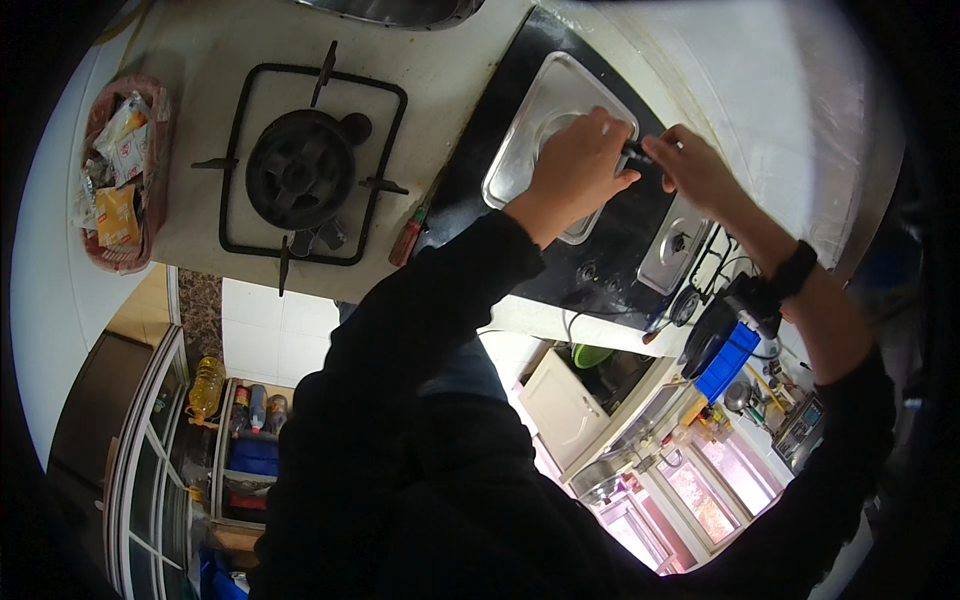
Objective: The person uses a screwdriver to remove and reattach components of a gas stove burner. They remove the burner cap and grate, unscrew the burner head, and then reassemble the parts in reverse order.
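Note:
My left hand (583,170) is over the stainless steel burner plate (515,135) set in a black glass hob (545,290); its fingers are bent, and what they grip is hidden. My right hand (692,170) pinches a small black part (633,149) at the plate's right edge, beside the left hand's fingers. A screwdriver with a red handle (408,237) lies just left of the hob. A smaller steel plate (665,260) with a burner sits below my right hand.
A pot support (372,100) with a black burner (300,170) lies on the counter at left, beside a pink basket of packets (105,160). A metal pan (390,8) is at the top edge. Black pans and a blue container (725,360) stand beyond the hob at lower right.

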Demonstrator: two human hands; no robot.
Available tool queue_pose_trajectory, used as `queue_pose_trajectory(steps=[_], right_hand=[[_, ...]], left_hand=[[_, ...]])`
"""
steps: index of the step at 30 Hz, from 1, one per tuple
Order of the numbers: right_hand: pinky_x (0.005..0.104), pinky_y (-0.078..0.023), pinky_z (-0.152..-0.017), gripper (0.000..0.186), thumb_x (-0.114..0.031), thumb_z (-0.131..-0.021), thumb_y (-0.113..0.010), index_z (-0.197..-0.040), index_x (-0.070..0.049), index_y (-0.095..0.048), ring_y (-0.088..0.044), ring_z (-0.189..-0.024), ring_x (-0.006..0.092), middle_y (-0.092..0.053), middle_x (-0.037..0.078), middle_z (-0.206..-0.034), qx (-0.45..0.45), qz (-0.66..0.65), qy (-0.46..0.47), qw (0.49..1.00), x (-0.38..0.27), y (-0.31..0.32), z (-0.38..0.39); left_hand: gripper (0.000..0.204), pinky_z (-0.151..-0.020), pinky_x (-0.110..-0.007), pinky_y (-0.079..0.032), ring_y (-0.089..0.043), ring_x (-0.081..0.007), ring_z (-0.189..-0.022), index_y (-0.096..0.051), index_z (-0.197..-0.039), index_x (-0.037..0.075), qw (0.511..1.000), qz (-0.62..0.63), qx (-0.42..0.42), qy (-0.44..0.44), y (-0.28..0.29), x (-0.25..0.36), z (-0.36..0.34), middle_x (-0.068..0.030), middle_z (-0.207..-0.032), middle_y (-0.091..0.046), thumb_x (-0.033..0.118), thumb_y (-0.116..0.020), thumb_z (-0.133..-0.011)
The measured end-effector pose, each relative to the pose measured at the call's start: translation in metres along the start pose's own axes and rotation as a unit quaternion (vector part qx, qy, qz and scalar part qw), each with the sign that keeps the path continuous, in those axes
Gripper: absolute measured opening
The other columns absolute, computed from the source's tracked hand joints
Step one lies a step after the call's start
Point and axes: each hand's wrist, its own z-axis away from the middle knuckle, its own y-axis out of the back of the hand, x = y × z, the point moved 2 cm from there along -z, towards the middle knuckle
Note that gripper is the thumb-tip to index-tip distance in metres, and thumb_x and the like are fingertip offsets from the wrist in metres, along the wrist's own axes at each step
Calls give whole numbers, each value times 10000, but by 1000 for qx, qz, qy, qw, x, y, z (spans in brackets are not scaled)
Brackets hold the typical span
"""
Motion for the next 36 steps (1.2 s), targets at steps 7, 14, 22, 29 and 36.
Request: queue_pose_trajectory(steps=[7,14,22,29,36], right_hand=[[338,-576,-704,486,-115,-866,-673,-1331,-61,-541,-661,-963,214,-622,43,-963,74,523,455,717,11,21,22],[370,-472,-577,660,-589,-1008,-551,-759,17,-631,-640,-622,181,-629,91,-618,-102,-47,-29,993,33,-1,15],[333,-562,-594,341,-295,-957,-667,-1221,-97,-584,-667,-750,197,-611,45,-881,145,445,454,759,11,9,21],[366,-557,-628,406,-406,-973,-672,-1105,-33,-585,-663,-607,269,-649,82,-674,-112,-21,-108,988,5,10,19],[369,-570,-674,549,-336,-912,-747,-1319,-37,-533,-663,-888,258,-632,93,-966,102,484,435,752,17,17,6]], left_hand=[[329,-887,-410,-534,-645,-266,-1039,-709,-1114,94,991,-32,-99,-86,-15,-13,-16,-43,-1089,-676,323,-758,-884],[372,-995,-427,-447,-627,-244,-1099,-692,-1148,123,996,-30,-37,-81,-37,4,-3,-22,-1071,-700,303,-799,-840],[422,-1044,-443,-419,-615,-222,-1222,-648,-1259,63,997,4,57,-47,-36,4,2,-47,-1237,-693,153,-755,-861],[429,-1110,-472,-362,-598,-249,-1202,-620,-1209,101,993,28,111,24,-61,32,3,-35,-1162,-669,171,-778,-817],[395,-1151,-465,-334,-614,-213,-1207,-635,-1214,105,994,6,112,-10,-59,12,-7,-39,-1130,-691,167,-752,-842]])
